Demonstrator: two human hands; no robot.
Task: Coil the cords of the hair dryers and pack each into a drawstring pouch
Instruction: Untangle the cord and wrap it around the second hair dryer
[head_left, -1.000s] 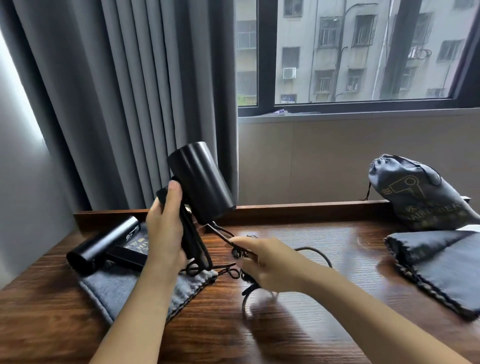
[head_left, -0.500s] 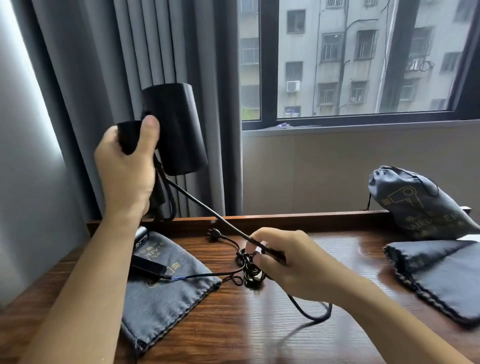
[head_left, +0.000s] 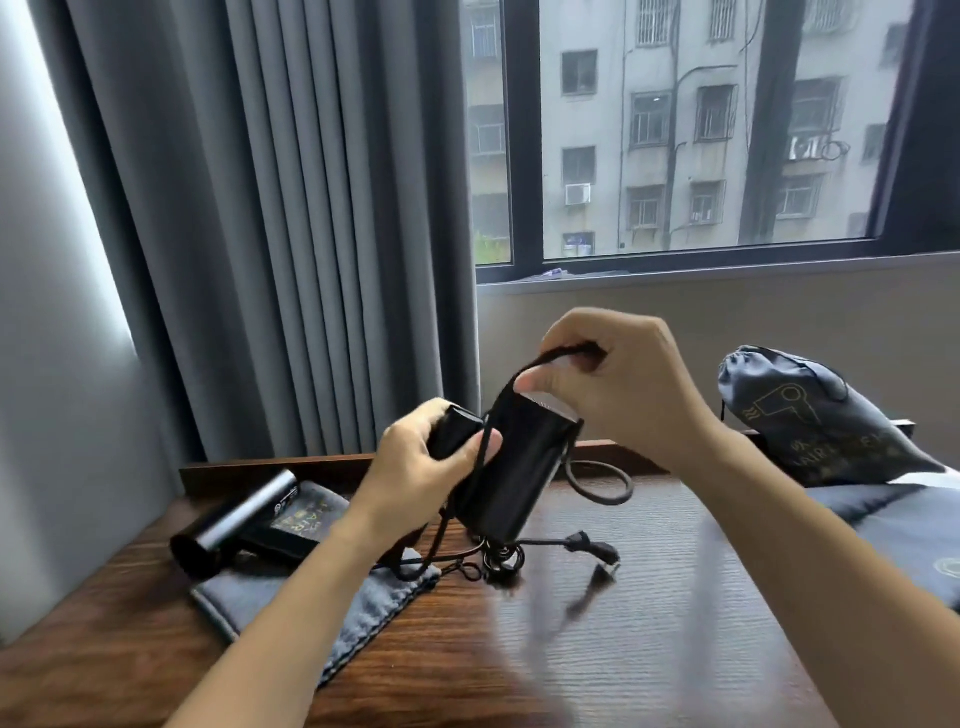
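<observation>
Two hands gripping hair dryer (head_left: 511, 475) and cord (head_left: 535, 364), handle mostly hidden, plug (head_left: 597, 551) seemingly blurred.

I've brought the hair dryer (head_left: 511, 473) down from 11 o'clock to centre, above the desk (head_left: 649, 623). My right hand (head_left: 618, 384) has lifted the cord (head_left: 540, 364) over its barrel; the plug (head_left: 589, 543) has slid toward 5 o'clock.

Both forearms are bare from the bottom edge of the picture up to the wrists, no sleeve reaching into view, and neither the left hand (head_left: 415, 467) nor the right hand (head_left: 623, 384) shows a ring, watch, band or glove.
</observation>
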